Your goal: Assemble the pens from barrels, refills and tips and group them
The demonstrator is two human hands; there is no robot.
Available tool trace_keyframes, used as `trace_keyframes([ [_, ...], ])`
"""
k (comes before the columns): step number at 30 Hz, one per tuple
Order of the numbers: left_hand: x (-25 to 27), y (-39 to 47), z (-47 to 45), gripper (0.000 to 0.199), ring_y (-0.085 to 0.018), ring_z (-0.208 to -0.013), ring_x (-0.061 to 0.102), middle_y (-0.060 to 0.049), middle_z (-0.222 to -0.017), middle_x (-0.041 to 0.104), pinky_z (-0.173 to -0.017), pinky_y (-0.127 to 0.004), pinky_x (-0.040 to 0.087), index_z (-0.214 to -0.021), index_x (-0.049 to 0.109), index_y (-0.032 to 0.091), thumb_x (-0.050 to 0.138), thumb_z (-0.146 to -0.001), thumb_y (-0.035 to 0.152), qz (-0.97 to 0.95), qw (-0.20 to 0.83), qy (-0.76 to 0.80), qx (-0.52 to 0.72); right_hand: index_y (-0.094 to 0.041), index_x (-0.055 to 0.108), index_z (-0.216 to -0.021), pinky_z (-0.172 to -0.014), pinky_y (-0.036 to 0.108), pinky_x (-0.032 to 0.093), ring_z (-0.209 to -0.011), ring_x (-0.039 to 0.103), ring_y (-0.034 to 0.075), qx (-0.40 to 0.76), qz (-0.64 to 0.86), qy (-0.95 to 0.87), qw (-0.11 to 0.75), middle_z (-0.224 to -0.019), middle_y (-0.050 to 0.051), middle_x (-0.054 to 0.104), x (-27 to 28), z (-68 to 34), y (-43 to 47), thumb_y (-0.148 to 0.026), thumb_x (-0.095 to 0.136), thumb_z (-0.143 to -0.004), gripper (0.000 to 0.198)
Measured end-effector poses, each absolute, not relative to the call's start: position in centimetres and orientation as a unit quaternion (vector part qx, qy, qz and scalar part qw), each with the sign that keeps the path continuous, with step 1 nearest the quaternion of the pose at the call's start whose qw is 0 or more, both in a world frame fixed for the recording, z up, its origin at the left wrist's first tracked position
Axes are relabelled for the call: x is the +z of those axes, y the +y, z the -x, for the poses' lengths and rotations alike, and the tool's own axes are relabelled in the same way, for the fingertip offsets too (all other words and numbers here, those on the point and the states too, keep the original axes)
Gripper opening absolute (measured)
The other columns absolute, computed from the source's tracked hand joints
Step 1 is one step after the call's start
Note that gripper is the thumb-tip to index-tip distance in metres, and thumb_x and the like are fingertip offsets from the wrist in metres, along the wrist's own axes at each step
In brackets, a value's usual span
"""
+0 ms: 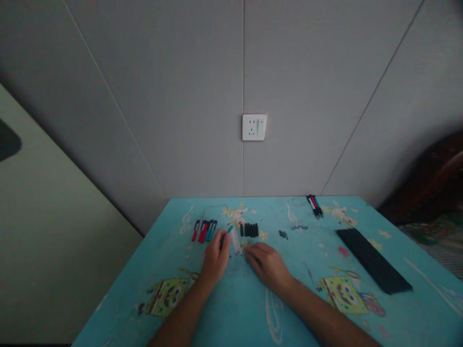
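My left hand (217, 253) is closed around a pen part with a blue end (230, 229) sticking up past the thumb. My right hand (267, 264) rests low over the table, fingers curled together; whatever they pinch, if anything, is hidden. Between the hands lie several thin white pen refills (236, 241). Just beyond them is a row of short black pen parts (251, 230). Left of my left hand, red pen barrels (202, 232) and blue pen barrels (211, 230) lie side by side.
Small dark pieces (283, 234) lie right of the black row, with another line of them (299, 227) farther right. A few whole pens (315, 206) sit near the wall. A dark flat case (374, 260) lies at the right of the blue patterned table (126, 299). A socket (254, 127) is on the wall.
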State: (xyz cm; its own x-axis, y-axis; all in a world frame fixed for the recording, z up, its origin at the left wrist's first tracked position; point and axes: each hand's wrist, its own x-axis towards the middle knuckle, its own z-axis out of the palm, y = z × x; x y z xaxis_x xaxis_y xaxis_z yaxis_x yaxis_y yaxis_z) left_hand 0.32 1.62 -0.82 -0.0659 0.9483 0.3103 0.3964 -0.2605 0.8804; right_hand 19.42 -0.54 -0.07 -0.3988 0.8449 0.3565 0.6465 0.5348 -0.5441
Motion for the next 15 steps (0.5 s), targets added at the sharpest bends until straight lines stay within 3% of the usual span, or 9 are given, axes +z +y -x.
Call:
trace_keyframes([
  [7,-1.2,2.1,-0.1,0.023,-0.018,-0.071,0.057,-0.001,-0.076,0.058,-0.067,-0.027,0.042,-0.088,0.054,0.02,0.04,-0.095,0.036,-0.678,0.196,0.558,0.436,-0.022,0.067,-0.089,-0.081,0.033,0.043,-0.088,0.059,0.021,0.04,0.532,-0.822,0.201,-0.089,0.005,0.064,-0.2,-16.9,0.0,-0.035,0.059,-0.09,0.016],
  [11,-1.9,2.5,0.0,0.027,-0.019,-0.072,0.057,-0.003,-0.076,0.057,-0.066,-0.028,0.041,-0.082,0.052,0.02,0.035,-0.097,0.035,-0.704,0.155,0.57,0.395,-0.022,0.067,-0.088,-0.081,0.03,0.042,-0.087,0.059,0.02,0.042,0.55,-0.81,0.198,-0.089,0.005,0.064,0.0,-17.0,-0.1,-0.03,0.054,-0.092,0.016],
  [15,-2.0,2.5,0.0,0.025,-0.02,-0.082,0.057,-0.005,-0.085,0.058,-0.075,-0.032,0.045,-0.085,0.054,0.02,0.035,-0.098,0.032,-0.728,0.123,0.552,0.388,-0.021,0.067,-0.088,-0.077,0.027,0.044,-0.083,0.061,0.018,0.056,0.577,-0.792,0.19,-0.089,0.005,0.064,0.3,-17.3,-0.1,-0.028,0.049,-0.094,0.021],
])
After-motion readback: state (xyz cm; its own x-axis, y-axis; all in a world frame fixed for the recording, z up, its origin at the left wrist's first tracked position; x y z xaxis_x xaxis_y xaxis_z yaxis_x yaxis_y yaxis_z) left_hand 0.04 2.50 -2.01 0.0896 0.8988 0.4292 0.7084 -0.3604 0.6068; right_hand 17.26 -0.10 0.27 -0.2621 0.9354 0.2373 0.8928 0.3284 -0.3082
